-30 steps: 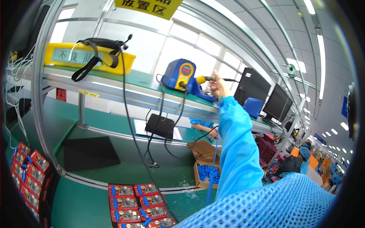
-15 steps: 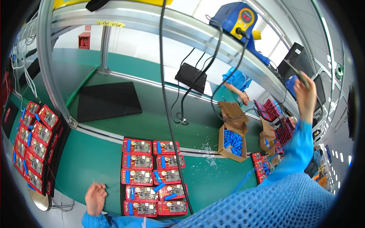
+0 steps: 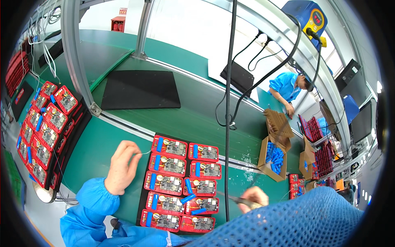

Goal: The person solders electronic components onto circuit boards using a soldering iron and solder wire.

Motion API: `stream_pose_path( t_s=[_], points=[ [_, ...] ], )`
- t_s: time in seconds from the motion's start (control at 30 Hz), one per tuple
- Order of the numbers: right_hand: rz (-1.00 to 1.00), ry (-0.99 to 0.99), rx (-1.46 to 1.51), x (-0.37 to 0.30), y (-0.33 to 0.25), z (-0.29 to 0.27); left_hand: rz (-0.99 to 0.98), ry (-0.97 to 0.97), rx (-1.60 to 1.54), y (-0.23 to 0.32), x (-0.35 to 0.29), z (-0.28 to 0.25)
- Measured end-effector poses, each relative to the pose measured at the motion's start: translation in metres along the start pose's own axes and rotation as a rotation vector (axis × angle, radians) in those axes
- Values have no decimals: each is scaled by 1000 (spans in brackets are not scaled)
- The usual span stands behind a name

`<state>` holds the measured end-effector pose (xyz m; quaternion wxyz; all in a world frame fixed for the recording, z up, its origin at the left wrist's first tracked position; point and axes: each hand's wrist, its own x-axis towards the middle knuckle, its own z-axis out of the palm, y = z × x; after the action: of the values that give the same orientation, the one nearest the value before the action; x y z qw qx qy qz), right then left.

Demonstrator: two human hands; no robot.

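Note:
My left hand (image 3: 123, 166) is closed in a pinch near the upper left of a black tray of red cases. A thin strand of solder wire (image 3: 146, 152) sticks out from its fingertips toward the nearest case. My right hand (image 3: 254, 198) is shut on a soldering iron (image 3: 242, 201), its thin tip blurred and pointing left toward the right-hand column of cases. Each red case (image 3: 170, 147) holds a circuit board, and most have a blue cylinder (image 3: 159, 144) at one side. A few blue cylinders lie askew across cases in the right column.
More such cases are stacked on a black tray (image 3: 78, 136) at the left. A cardboard box (image 3: 271, 168) of blue cylinders stands at the right. Black cables (image 3: 228, 103) hang before me from the shelf holding a blue-yellow soldering station (image 3: 309, 18). A co-worker (image 3: 286, 88) sits across the bench.
My right hand has come down from the upper right with the soldering iron to the tray's right side. My left hand has moved up and right with the wire. The view has shifted.

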<state>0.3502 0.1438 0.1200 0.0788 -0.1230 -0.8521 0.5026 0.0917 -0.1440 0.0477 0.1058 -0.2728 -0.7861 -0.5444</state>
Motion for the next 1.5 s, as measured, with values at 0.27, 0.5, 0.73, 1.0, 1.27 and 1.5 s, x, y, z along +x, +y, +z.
stream_pose_path(
  t_s=[0.27,0.5,0.73,1.0,1.27,1.5],
  points=[
    [-67,15,62,94,17,104,209,-195,142,-29,26,29],
    [-19,166,268,149,33,119,197,-310,119,-41,23,52],
    [13,217,308,160,46,121,131,-372,229,-42,41,72],
    [44,210,329,157,42,118,256,-464,489,-39,38,80],
    [22,112,299,159,44,117,132,-345,507,-42,34,80],
    [46,59,274,163,41,125,18,-428,-72,-37,37,52]
  ],
)
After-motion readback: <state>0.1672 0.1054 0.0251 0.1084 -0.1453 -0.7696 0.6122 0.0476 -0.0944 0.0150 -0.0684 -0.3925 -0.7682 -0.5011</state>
